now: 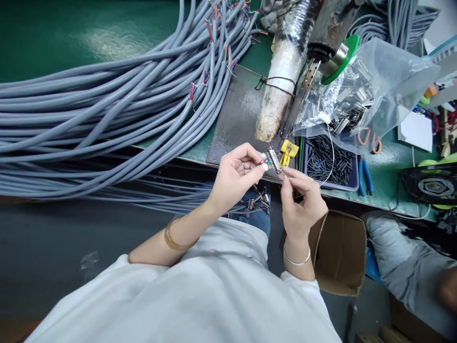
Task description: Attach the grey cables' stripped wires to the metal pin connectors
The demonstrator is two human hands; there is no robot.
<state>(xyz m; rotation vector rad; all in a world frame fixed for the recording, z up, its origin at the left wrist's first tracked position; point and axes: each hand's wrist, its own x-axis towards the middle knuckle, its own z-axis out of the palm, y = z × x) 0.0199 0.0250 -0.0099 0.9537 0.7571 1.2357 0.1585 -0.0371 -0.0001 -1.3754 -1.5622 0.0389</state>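
Observation:
My left hand (pixel 240 174) is closed in a pinch on thin coloured wires (pixel 270 164), with white covers on its thumb and fingertip. These wires meet the pins of a metal multi-pin connector (pixel 274 159), which is tilted above the table edge. At the connector's right end, my right hand (pixel 302 197) is closed in a pinch on a thin solder wire (pixel 332 157) that loops up toward the bag. Just behind the connector is a yellow clip-like piece (pixel 288 152). The soldering iron (pixel 303 95) points down close by, beside a wrapped, stained tube (pixel 276 95).
Grey cables (pixel 143 100) with stripped ends cover the left. Wired connectors (pixel 255 202) lie over my lap. To the right are a bin of black sleeves (pixel 328 162), a plastic bag of connectors (pixel 374 81), blue-handled pliers (pixel 364 176), a cardboard box (pixel 339 252) and another person's sleeve (pixel 396 252).

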